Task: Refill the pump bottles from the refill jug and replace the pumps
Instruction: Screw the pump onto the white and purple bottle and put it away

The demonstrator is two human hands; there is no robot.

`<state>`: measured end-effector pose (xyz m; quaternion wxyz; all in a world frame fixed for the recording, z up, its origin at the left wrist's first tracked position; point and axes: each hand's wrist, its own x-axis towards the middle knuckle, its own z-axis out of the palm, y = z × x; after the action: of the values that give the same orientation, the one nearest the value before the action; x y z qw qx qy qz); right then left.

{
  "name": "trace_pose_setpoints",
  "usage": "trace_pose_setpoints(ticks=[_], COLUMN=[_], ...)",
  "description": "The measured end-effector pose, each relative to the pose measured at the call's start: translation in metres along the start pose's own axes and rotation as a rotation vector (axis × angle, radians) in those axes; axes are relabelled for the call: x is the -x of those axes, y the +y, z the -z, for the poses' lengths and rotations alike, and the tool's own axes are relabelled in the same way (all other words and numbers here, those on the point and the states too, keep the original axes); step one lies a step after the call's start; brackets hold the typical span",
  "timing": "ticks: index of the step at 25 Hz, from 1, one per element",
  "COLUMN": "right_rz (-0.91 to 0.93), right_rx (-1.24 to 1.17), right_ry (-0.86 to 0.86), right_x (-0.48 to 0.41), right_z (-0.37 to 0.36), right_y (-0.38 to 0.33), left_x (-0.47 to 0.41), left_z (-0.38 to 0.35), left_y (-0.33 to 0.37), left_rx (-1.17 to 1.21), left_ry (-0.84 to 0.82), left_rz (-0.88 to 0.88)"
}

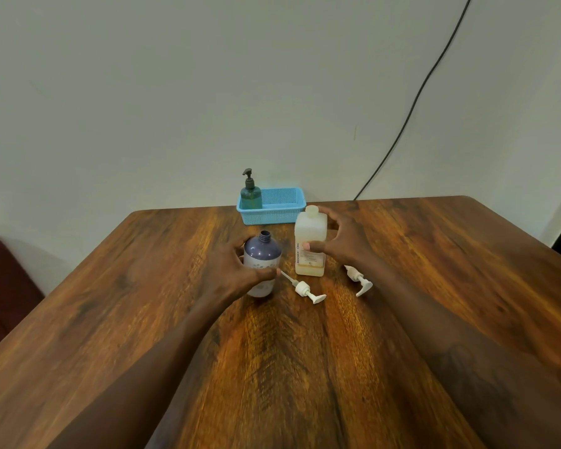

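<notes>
A purple and white bottle stands upright on the wooden table with its neck uncapped; my left hand grips its body from the left. To its right stands the pale square refill jug, with a little yellowish liquid at the bottom. My right hand curls round the jug from the right, thumb on its front. Two white pumps lie on the table: one pump in front of the jug, the other pump partly under my right wrist.
A blue plastic basket sits at the table's far edge by the wall, holding a green pump bottle with its pump on. A black cable runs down the wall at the right. A dark red seat is at the left.
</notes>
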<state>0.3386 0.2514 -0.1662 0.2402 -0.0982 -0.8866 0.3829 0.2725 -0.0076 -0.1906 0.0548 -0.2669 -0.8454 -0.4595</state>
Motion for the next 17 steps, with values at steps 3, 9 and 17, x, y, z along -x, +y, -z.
trace_pose_setpoints(ticks=[3,9,17], right_rz=[0.049,0.351,0.323], right_rx=[0.029,0.207,0.537], right_ry=[0.009,0.275,-0.478], right_x=[0.005,0.024,0.044], right_z=[0.001,-0.006,-0.023], right_y=[-0.002,-0.002,-0.012], left_x=[0.002,0.013,0.026], left_z=[-0.005,0.001,0.015], left_y=[0.000,-0.003,-0.013], left_rx=[-0.005,0.005,0.001], left_ry=[-0.003,-0.006,0.026], left_rz=[0.024,0.021,-0.002])
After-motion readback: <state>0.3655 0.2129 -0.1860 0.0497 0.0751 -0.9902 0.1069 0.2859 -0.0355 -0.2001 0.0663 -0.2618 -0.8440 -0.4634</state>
